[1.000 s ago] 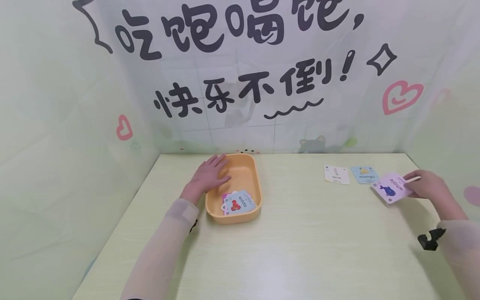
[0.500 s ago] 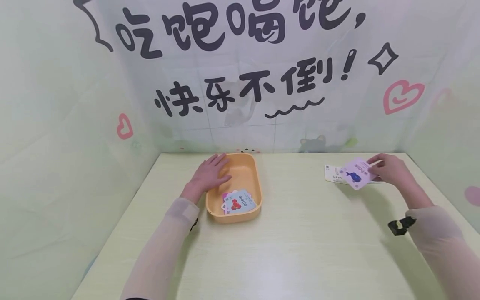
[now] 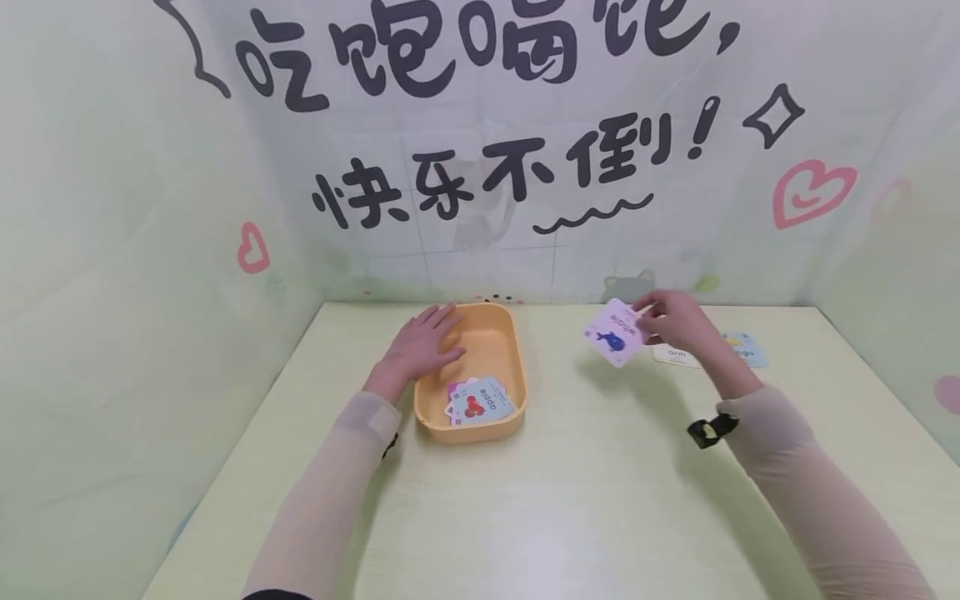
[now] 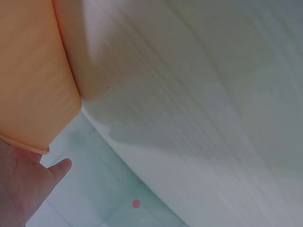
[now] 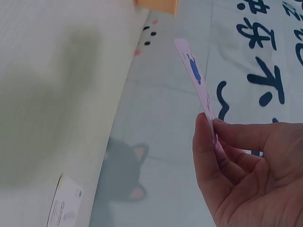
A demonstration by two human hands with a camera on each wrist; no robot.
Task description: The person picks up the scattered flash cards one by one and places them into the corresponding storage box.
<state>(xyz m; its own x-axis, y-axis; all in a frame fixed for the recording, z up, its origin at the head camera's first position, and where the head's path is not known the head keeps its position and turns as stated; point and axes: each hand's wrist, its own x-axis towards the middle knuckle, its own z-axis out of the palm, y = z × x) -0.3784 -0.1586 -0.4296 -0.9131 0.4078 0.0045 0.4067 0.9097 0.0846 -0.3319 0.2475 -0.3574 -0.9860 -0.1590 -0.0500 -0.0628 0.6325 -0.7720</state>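
Between thumb and fingertips, my right hand [image 3: 672, 321] pinches a pink "whale" card [image 3: 617, 333] in the air above the table. The right wrist view shows that card [image 5: 198, 75] nearly edge-on. With fingers spread, my left hand [image 3: 420, 344] rests on the left rim of an orange bin [image 3: 486, 346]. Inside the bin's near end lies a small pile of cards, a blue "apple" card [image 3: 482, 402] on top. The left wrist view has the bin's outer wall [image 4: 35, 71] close up, with part of the left hand [image 4: 23, 184] at its rim.
Behind my right forearm, an "arm" card [image 3: 672, 354] and a blue "mango" card [image 3: 750, 350] lie on the table [image 3: 525, 517], both partly covered. A printed cloth [image 3: 510, 250] hangs along the table's back edge, and more cloth rises at both sides.
The right hand has carried the whale card leftward, from beside the mango card, past the arm card, closer to the bin. The left hand has stayed on the rim.
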